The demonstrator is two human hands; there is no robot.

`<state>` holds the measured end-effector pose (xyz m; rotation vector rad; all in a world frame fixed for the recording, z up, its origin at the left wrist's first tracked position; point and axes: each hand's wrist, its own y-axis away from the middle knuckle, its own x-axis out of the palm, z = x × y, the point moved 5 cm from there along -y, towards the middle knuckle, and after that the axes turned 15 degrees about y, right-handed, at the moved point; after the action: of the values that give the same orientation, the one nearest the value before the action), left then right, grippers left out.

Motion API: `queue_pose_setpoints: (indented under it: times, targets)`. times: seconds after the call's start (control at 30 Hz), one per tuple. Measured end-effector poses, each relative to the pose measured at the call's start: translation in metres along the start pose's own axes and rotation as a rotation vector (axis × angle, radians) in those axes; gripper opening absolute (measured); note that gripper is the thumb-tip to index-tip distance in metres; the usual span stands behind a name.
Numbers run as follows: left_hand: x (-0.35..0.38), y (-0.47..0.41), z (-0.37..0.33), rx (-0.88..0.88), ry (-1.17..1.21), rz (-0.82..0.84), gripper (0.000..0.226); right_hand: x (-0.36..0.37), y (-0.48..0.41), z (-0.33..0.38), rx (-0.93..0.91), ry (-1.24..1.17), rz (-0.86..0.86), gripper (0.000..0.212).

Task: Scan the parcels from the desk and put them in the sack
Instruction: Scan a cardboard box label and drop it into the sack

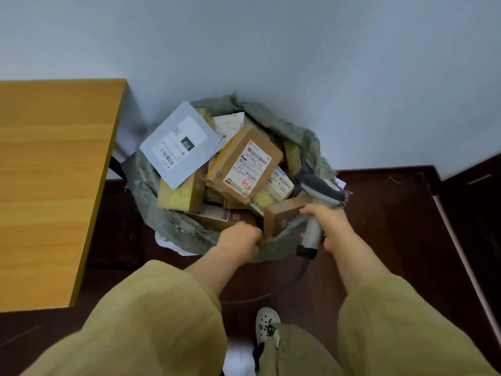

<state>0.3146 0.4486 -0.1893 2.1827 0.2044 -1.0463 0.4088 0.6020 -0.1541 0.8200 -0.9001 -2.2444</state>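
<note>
The frayed grey-green woven sack (173, 226) stands on the dark floor beside the wood-grain desk (54, 185), heaped with cardboard parcels (244, 164) and a flat grey mailer (179, 143). The left hand (240, 238) clenches the sack's near rim. The right hand (329, 221) grips a grey barcode scanner (312, 234), thumb against a small brown box (282, 215) at that rim.

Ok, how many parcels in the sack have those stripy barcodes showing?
3: the grey mailer on top left, the big brown box in the middle, a yellow-taped box beside its right edge. Others lie buried, labels hidden.
</note>
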Motion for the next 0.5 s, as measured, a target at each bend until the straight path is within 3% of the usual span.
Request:
queue_pose_setpoints:
  times: [0.1,0.17,0.2,0.27,0.3,0.37,0.5]
  targets:
    - [-0.006,0.012,0.014,0.011,0.21,-0.016,0.038,0.017,0.015,-0.006,0.014,-0.001,-0.064,0.043]
    - [-0.021,0.022,0.023,-0.099,0.639,-0.09,0.032,0.035,0.028,0.0,0.013,-0.052,-0.019,0.035]
    - [-0.027,0.027,0.027,-0.176,0.927,-0.05,0.03,0.046,0.034,0.005,0.017,-0.066,0.029,0.031]
    - [-0.038,0.045,0.026,-0.25,1.411,0.2,0.035,0.076,0.049,0.017,0.01,-0.071,0.157,0.031]
    - [-0.046,0.059,0.027,-0.228,1.505,0.29,0.037,0.095,0.06,0.023,0.001,-0.06,0.23,0.034]
    - [-0.068,0.09,0.043,-0.159,1.539,0.299,0.033,0.141,0.087,0.038,-0.056,-0.042,0.365,0.034]
    - [-0.1,0.143,0.117,-0.213,1.486,-0.045,0.028,0.232,0.133,0.063,-0.202,0.029,0.519,0.053]
